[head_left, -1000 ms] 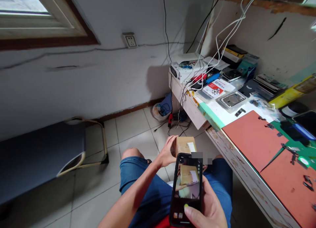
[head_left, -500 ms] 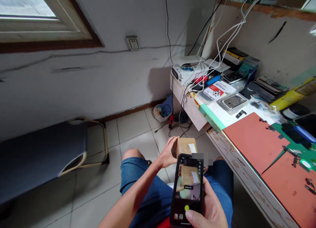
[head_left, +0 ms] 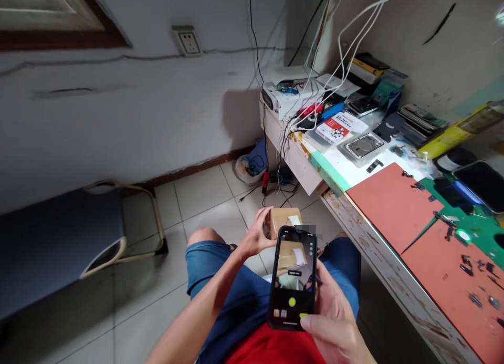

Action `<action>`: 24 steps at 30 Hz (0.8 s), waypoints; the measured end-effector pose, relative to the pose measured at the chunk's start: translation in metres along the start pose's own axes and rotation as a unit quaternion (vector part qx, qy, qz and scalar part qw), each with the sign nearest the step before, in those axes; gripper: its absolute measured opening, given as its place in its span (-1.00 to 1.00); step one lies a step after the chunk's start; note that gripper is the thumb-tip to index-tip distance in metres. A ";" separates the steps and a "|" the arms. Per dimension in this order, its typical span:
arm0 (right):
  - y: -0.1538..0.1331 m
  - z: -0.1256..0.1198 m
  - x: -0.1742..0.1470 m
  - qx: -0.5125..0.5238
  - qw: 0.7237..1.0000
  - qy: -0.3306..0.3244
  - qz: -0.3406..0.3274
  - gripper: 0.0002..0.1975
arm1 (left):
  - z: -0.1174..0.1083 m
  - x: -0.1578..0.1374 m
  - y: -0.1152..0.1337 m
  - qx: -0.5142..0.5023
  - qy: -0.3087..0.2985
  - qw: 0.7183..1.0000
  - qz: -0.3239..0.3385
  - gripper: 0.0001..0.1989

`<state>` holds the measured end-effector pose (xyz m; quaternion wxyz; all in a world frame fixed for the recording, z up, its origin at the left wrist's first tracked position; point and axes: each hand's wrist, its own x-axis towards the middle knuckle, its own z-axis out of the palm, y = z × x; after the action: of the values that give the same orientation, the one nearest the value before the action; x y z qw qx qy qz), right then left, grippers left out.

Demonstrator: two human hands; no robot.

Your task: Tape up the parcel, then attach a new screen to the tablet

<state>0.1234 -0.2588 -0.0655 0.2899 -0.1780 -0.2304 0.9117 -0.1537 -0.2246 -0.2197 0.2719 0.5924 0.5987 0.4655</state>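
My left hand (head_left: 256,235) grips a small brown cardboard box (head_left: 282,215) by its left side, with a white label near the box's right edge. In front of the box, my right hand (head_left: 334,311) holds a black smartphone (head_left: 292,306) upright, screen toward me. A camera view of the box and label fills the phone's screen, with a yellow round button below it. The right thumb lies at the lower right corner of the screen. The phone hides the lower part of the box.
To the right runs a workbench with an orange mat (head_left: 394,196), small phone parts and tweezers (head_left: 421,235). A folding cot (head_left: 63,238) stands at left. Cables and a plastic-lined bin (head_left: 250,167) lie on the tiled floor below a wall socket (head_left: 188,41).
My right thumb has moved from near the yellow button to the screen's lower right corner. The view has shifted, so the box and phone appear slightly higher and further left.
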 end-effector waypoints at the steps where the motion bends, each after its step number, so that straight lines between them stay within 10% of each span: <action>1: 0.000 0.000 0.000 -0.007 1.000 0.007 0.001 -0.20 | 0.000 -0.001 -0.001 -0.002 0.002 1.000 -0.004 0.09; 24: -0.017 -0.011 -0.009 -0.014 0.997 0.078 -0.026 -0.04 | -0.036 -0.039 0.014 -0.188 0.135 0.961 -0.154 0.13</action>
<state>0.1428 -0.2487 -0.0636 0.3279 -0.2465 -0.2239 0.8841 -0.1732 -0.2730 -0.2015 0.3637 0.3633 0.6152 0.5978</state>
